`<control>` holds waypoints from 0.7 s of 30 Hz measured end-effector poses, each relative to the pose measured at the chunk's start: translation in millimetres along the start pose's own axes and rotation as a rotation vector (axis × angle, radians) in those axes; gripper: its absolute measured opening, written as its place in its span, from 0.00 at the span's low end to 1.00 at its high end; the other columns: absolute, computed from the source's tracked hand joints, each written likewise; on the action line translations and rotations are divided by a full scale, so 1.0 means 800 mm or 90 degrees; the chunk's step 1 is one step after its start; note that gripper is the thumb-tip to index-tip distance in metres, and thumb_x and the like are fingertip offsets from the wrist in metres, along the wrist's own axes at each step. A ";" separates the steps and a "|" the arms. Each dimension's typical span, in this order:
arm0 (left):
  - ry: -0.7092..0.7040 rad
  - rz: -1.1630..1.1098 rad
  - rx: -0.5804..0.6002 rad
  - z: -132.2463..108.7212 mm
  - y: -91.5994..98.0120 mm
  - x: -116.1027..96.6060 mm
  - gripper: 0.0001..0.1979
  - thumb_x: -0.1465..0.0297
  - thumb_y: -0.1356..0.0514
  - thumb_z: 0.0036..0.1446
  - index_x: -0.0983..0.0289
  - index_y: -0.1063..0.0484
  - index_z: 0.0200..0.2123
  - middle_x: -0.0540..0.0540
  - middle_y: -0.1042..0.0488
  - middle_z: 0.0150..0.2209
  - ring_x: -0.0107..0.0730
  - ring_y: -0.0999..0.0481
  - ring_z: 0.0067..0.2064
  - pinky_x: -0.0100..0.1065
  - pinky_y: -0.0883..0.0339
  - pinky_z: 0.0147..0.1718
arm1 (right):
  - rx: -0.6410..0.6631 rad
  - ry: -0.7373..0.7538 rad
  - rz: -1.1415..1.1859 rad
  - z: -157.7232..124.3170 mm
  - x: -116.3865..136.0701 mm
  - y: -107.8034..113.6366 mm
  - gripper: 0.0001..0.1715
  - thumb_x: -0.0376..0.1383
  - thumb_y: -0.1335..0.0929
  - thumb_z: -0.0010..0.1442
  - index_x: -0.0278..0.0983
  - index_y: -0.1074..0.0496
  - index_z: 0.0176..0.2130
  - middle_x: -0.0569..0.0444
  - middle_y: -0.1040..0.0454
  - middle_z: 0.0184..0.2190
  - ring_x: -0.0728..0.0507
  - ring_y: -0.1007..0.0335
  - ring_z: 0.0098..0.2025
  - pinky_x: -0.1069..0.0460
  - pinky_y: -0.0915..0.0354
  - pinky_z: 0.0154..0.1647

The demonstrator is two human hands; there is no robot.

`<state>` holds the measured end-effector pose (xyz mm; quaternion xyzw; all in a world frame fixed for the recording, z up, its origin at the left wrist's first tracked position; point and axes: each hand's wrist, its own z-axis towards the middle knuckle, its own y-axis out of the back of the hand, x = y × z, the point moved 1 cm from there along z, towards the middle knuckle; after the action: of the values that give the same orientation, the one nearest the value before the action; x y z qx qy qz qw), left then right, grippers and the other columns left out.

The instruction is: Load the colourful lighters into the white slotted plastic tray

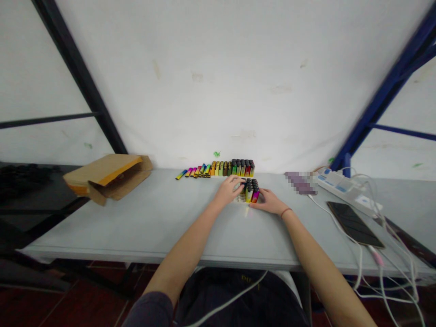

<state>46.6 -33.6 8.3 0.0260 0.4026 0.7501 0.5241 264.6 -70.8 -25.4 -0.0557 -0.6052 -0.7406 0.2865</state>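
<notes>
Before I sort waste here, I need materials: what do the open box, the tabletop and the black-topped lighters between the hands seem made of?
Open box: matt brown cardboard, by its creased flaps. Tabletop: smooth pale grey, perhaps laminate or painted board; its faint sheen settles neither. Black-topped lighters: probably plastic, by their bright colours and slight gloss.

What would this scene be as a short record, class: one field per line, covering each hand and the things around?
Surface: grey table against a white wall
Left hand: at the left of a small group of lighters; exact grip unclear
Right hand: at that group's right side, thumb in front
Behind the hands: upright rows with black tops
Far left of rows: coloured cylinders lying down
Table's left: open cardboard box
Table's right: phone, power strip, white cables
</notes>
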 end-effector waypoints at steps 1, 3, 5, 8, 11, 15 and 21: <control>0.005 0.034 -0.013 0.004 0.006 0.003 0.14 0.64 0.46 0.63 0.61 0.26 0.47 0.58 0.27 0.46 0.36 0.28 0.50 0.39 0.35 0.54 | 0.000 0.001 0.001 0.000 0.001 0.000 0.43 0.56 0.28 0.48 0.33 0.32 0.55 0.39 0.28 0.54 0.31 0.34 0.56 0.38 0.38 0.58; 0.058 0.108 -0.057 0.013 0.023 0.021 0.16 0.64 0.48 0.64 0.62 0.27 0.50 0.58 0.26 0.47 0.38 0.29 0.51 0.41 0.37 0.55 | 0.000 -0.004 0.006 -0.001 0.001 0.001 0.44 0.56 0.28 0.48 0.33 0.32 0.56 0.38 0.28 0.54 0.31 0.34 0.56 0.37 0.38 0.58; 0.203 0.191 -0.135 0.020 0.048 0.054 0.19 0.68 0.53 0.65 0.63 0.28 0.51 0.61 0.26 0.49 0.40 0.31 0.53 0.44 0.40 0.57 | 0.001 -0.011 0.012 -0.001 0.001 0.000 0.45 0.57 0.28 0.48 0.32 0.33 0.56 0.37 0.29 0.55 0.31 0.35 0.57 0.37 0.38 0.58; 0.433 0.315 -0.144 0.016 0.087 0.118 0.23 0.64 0.57 0.66 0.60 0.30 0.56 0.62 0.33 0.59 0.49 0.39 0.62 0.54 0.44 0.58 | -0.007 -0.014 0.024 -0.002 0.000 -0.002 0.46 0.57 0.28 0.47 0.33 0.33 0.56 0.38 0.30 0.56 0.31 0.35 0.57 0.37 0.39 0.59; 0.505 0.334 0.097 -0.002 0.112 0.174 0.26 0.60 0.60 0.66 0.50 0.39 0.63 0.54 0.43 0.67 0.53 0.49 0.67 0.67 0.51 0.58 | -0.016 -0.014 0.030 -0.003 0.001 -0.003 0.45 0.57 0.28 0.47 0.35 0.32 0.56 0.40 0.29 0.56 0.32 0.35 0.57 0.37 0.39 0.59; 0.480 0.372 0.247 -0.025 0.129 0.212 0.27 0.58 0.64 0.65 0.48 0.45 0.65 0.54 0.44 0.67 0.52 0.46 0.67 0.71 0.53 0.57 | -0.002 -0.024 0.023 -0.004 0.004 0.000 0.46 0.57 0.28 0.47 0.33 0.33 0.56 0.39 0.29 0.55 0.31 0.36 0.58 0.38 0.40 0.60; 0.456 0.375 0.249 -0.028 0.129 0.219 0.28 0.56 0.64 0.65 0.50 0.43 0.64 0.55 0.45 0.68 0.51 0.48 0.67 0.68 0.51 0.57 | 0.008 -0.027 0.029 -0.005 0.004 0.002 0.46 0.57 0.28 0.47 0.33 0.33 0.56 0.39 0.30 0.56 0.31 0.36 0.58 0.38 0.40 0.60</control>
<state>-121.4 81.5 -8.9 -0.0227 0.6657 0.7385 0.1047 263.7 -76.0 -23.4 -0.0832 -0.6146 -0.7287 0.2904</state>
